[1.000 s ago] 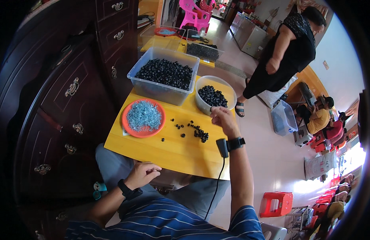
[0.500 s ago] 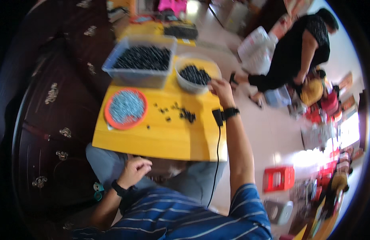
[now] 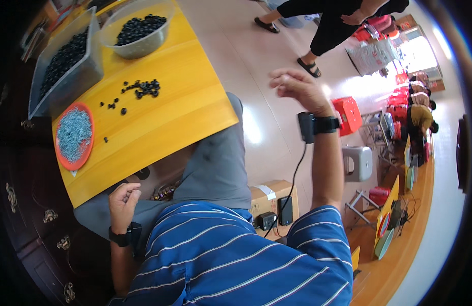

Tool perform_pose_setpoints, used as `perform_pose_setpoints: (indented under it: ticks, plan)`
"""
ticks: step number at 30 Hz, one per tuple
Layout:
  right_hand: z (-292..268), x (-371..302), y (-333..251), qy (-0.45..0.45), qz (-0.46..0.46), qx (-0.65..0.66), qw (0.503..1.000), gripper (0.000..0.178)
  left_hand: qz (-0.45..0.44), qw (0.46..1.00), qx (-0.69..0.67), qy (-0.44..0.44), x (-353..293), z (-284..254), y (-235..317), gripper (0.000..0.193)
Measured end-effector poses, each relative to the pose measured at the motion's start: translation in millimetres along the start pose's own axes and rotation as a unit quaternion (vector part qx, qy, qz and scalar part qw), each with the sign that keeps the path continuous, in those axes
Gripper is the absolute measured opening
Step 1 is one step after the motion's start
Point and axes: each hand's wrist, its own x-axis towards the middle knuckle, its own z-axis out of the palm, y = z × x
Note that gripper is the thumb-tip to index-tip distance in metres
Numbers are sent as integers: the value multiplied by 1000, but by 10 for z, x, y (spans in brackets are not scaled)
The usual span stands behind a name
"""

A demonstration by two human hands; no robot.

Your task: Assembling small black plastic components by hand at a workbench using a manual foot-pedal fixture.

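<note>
My left hand is over my lap beside the table's near edge. Its fingers are bent and closed toward the thumb; whatever they may hold is hidden. Out over the floor, right of the yellow table, my right hand is raised with loosely bent fingers and nothing visible in it. Small black round parts lie scattered on the tabletop. Behind them stands a translucent round bowl of similar black parts. An orange plate at the left holds many small silvery-blue pieces.
A large clear bin of black parts stands at the far left. A person in black walks on the far floor. To the right are a red stool, a grey stool and a cardboard box with a black device on it.
My right hand has left the round bowl's rim and moved right, out over the floor. The view has swung to the right. My left hand stays near my lap.
</note>
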Motion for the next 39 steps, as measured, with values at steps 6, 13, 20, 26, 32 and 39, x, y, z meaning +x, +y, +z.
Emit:
perform_pose_setpoints:
  ticks: [6, 13, 20, 26, 32, 39]
  plan:
    - [-1499, -627, -5, 213, -76, 70, 972, 35, -22, 997, 54, -43, -2, 42, 26, 15]
    - [-1842, -1022, 930, 278, 130, -143, 941, 28, -28, 992, 92, -87, -4, 286, 43, 14]
    - [-619, -1564, 3481, 23, 434, -403, 806, 75, 2, 983, 139, -123, -47, 373, 115, 15]
    - [-80, -2060, 3877, 122, 558, -369, 734, 100, -4, 981, 137, -136, -107, 359, 61, 16]
    - [-68, -2384, 3897, 110, 597, -286, 742, 114, -11, 978, 148, -145, -108, 402, 60, 17]
    - [10, -2587, 4018, 114, 495, -319, 800, 107, -8, 979, 133, -156, -99, 470, 33, 17]
